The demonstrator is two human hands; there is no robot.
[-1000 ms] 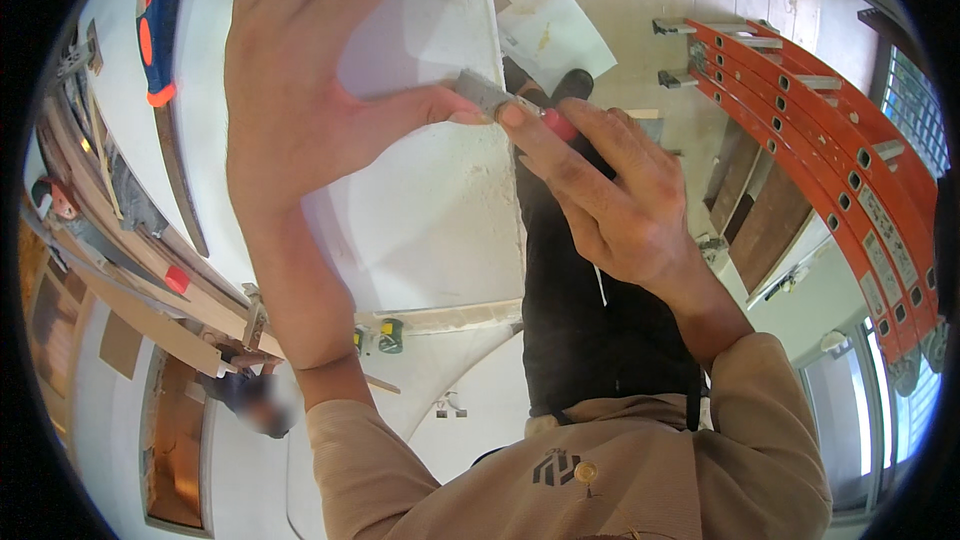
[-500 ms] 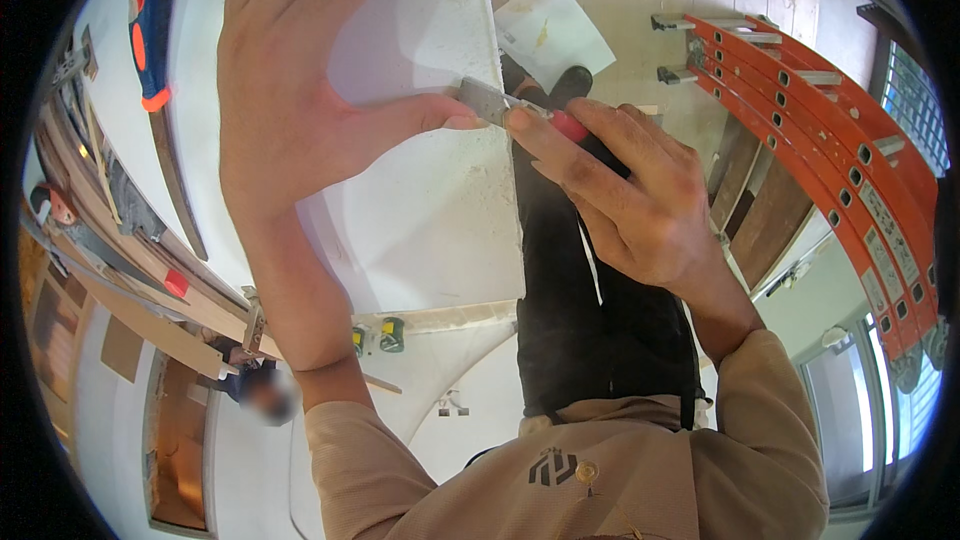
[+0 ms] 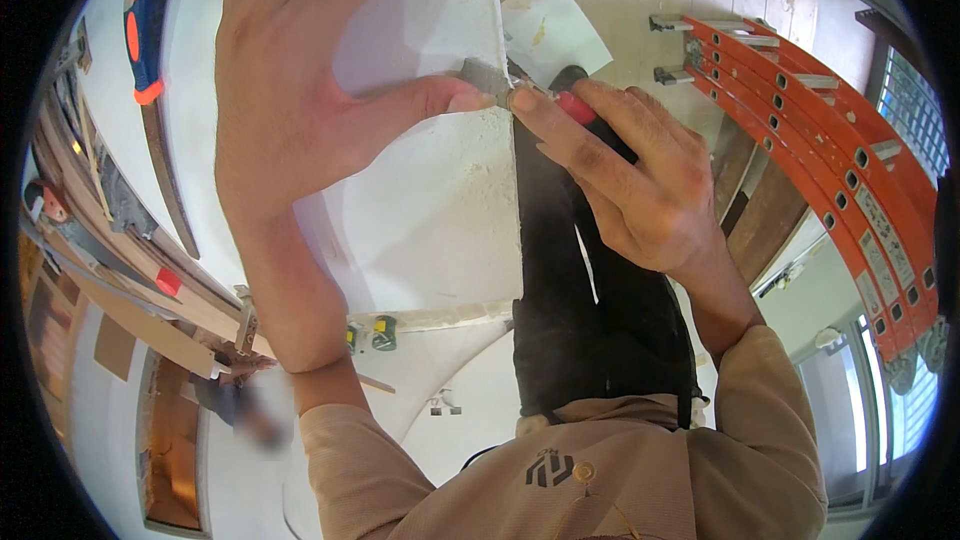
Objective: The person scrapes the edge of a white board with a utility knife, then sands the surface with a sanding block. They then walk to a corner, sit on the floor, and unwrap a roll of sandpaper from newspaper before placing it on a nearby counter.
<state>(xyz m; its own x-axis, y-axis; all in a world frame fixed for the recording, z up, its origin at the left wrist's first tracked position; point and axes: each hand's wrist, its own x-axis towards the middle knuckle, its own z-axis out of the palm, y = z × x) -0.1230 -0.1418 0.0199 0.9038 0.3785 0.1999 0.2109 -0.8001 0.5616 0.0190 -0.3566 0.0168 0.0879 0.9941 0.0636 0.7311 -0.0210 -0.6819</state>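
My left hand (image 3: 290, 80) lies on the white board (image 3: 430, 210) with its fingers spread. Its thumb tip reaches the flat metal blade of a scraper (image 3: 487, 78) at the board's right edge. My right hand (image 3: 640, 170) is closed round the scraper's red and black handle, with one finger stretched along toward the blade. The blade rests across the rough board edge. Left of my left hand, a handsaw (image 3: 150, 30) with a blue and orange handle lies on a white surface.
An orange ladder (image 3: 820, 140) is at the right. Past the board lies a white offcut (image 3: 560, 30) on the tiled floor. Wood strips and tools (image 3: 110, 190) line the far left. At lower left another person (image 3: 235, 405) is partly visible, blurred. My legs stand right of the board.
My right hand has slid the scraper slightly farther along the board edge, away from me. My left thumb has moved up with it. The other person has shifted a little.
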